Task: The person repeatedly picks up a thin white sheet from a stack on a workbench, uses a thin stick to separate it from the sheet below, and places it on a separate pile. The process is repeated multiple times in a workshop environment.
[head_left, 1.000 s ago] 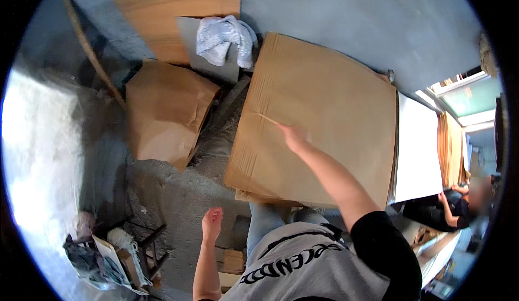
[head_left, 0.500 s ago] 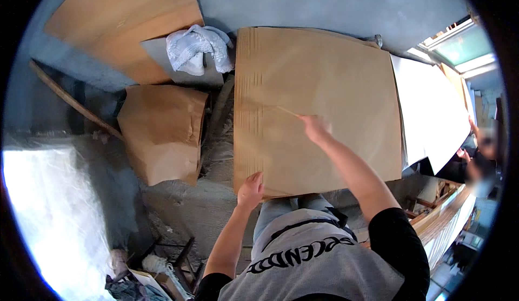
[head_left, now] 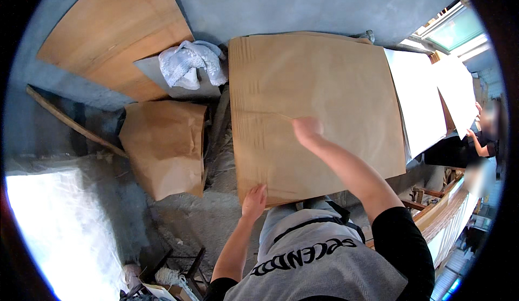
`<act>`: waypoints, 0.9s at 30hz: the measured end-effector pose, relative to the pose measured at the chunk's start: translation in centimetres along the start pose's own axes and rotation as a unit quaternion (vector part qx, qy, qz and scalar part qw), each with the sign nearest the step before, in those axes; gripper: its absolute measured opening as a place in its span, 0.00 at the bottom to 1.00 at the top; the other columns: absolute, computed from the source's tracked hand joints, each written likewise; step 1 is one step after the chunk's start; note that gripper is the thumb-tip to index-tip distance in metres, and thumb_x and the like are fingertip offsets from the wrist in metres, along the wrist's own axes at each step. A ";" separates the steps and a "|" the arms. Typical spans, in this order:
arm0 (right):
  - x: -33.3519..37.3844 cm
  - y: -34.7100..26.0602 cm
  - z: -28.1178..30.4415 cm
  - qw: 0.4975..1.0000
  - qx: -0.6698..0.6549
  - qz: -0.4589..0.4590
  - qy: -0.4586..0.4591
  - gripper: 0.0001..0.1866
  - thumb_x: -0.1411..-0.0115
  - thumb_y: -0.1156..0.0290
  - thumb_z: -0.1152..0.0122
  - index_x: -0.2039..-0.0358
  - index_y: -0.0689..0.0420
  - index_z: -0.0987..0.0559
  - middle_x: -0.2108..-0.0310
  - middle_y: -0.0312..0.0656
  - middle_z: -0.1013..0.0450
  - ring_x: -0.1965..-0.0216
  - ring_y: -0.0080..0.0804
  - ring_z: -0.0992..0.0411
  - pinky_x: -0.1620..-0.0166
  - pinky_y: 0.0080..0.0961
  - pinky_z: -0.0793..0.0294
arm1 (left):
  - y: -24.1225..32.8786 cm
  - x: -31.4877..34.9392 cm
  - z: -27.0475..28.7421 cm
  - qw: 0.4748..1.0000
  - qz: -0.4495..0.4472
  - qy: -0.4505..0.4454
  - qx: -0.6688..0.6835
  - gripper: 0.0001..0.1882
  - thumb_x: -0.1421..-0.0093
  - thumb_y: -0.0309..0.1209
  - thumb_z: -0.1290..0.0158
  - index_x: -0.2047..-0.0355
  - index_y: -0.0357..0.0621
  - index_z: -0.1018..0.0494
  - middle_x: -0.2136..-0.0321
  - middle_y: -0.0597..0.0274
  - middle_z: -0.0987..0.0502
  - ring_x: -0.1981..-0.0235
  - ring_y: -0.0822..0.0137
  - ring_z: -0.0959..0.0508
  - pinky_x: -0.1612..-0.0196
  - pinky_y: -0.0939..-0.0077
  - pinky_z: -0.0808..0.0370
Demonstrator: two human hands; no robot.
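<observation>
the brown paper stack [head_left: 330,84] lies directly in front of the person, its near edge just ahead of the legs. the right hand [head_left: 309,130] is above the middle of the stack, its fingers closed around a thin stick [head_left: 285,116]; the stick points left toward the lined margin of the top sheet. the left hand [head_left: 254,200] rests at the near left corner of the stack, fingers extended over the surface; whether the thumb grips the edge cannot be told. the two hands are well apart. a crumpled brown paper piece [head_left: 165,147] is located to the left, with a white cloth [head_left: 192,65] beyond it. white sheets [head_left: 419,98] adjoin the stack's right side. at far right, a co-worker holds a white panel [head_left: 456,90].
</observation>
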State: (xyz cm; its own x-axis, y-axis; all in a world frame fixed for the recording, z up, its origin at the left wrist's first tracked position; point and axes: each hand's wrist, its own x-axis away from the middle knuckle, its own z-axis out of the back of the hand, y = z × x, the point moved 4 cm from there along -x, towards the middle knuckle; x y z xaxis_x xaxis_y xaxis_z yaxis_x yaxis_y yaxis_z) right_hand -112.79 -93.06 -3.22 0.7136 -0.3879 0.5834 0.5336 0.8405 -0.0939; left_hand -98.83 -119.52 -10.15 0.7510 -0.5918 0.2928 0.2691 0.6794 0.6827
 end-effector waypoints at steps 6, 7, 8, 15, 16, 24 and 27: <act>-2.9 1.9 -6.6 0.971 -0.091 0.144 0.167 0.16 0.46 0.77 0.60 0.59 0.51 0.27 0.71 0.46 0.27 0.70 0.42 0.28 0.66 0.35 0.29 | -0.5 0.4 -1.3 0.997 -0.036 -0.052 -0.053 0.19 0.47 0.31 0.58 0.53 0.54 0.36 0.54 0.56 0.35 0.51 0.58 0.35 0.52 0.65 0.35; -2.3 2.7 -5.2 0.964 -0.146 0.165 0.150 0.17 0.46 0.77 0.59 0.58 0.51 0.27 0.72 0.46 0.27 0.70 0.42 0.28 0.65 0.35 0.29 | -1.0 0.7 -1.2 0.997 -0.036 -0.048 -0.046 0.19 0.46 0.31 0.58 0.52 0.55 0.36 0.53 0.56 0.35 0.51 0.58 0.35 0.52 0.65 0.35; -1.8 3.1 -3.1 0.953 -0.199 0.180 0.137 0.17 0.46 0.77 0.59 0.58 0.50 0.27 0.72 0.46 0.27 0.69 0.42 0.28 0.65 0.36 0.29 | -1.4 0.7 -1.5 0.994 -0.019 -0.062 -0.085 0.19 0.46 0.32 0.58 0.52 0.57 0.36 0.52 0.55 0.37 0.51 0.58 0.35 0.52 0.64 0.35; 3.1 -1.5 -1.6 0.986 -0.001 0.146 0.079 0.18 0.46 0.74 0.57 0.56 0.44 0.28 0.70 0.44 0.27 0.69 0.42 0.28 0.68 0.33 0.28 | -1.1 0.5 -1.8 0.967 0.004 -0.161 -0.196 0.19 0.44 0.35 0.61 0.50 0.62 0.38 0.47 0.51 0.42 0.52 0.56 0.33 0.53 0.60 0.35; 0.7 1.7 -4.6 0.975 -0.062 0.161 0.138 0.18 0.47 0.74 0.56 0.56 0.42 0.28 0.70 0.44 0.27 0.70 0.42 0.28 0.69 0.33 0.28 | -0.5 0.4 -1.3 0.964 0.003 -0.166 -0.207 0.19 0.44 0.35 0.61 0.50 0.62 0.38 0.47 0.51 0.42 0.52 0.56 0.33 0.53 0.60 0.35; 3.8 -1.6 -1.9 0.991 0.029 0.112 0.064 0.12 0.44 0.66 0.58 0.64 0.50 0.25 0.70 0.45 0.27 0.68 0.39 0.28 0.67 0.37 0.28 | -2.1 0.3 -2.7 0.950 -0.054 -0.223 -0.210 0.20 0.42 0.35 0.63 0.49 0.64 0.39 0.47 0.49 0.43 0.48 0.55 0.37 0.53 0.59 0.35; 5.1 0.2 -2.6 0.988 -0.008 0.130 0.084 0.15 0.47 0.71 0.55 0.60 0.44 0.26 0.72 0.43 0.27 0.70 0.40 0.27 0.69 0.36 0.27 | -2.1 0.7 -2.6 0.952 -0.077 -0.205 -0.216 0.17 0.42 0.36 0.63 0.52 0.61 0.36 0.49 0.51 0.40 0.50 0.55 0.35 0.54 0.60 0.34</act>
State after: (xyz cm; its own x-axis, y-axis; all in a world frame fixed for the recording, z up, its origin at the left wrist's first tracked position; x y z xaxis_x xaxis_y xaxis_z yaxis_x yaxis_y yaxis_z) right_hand -107.93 -95.86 -2.36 0.8916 -0.2185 0.3967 0.3294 0.9139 -0.2370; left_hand -97.30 -120.19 -13.12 0.4085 -0.7587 0.5075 0.6461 0.6331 0.4263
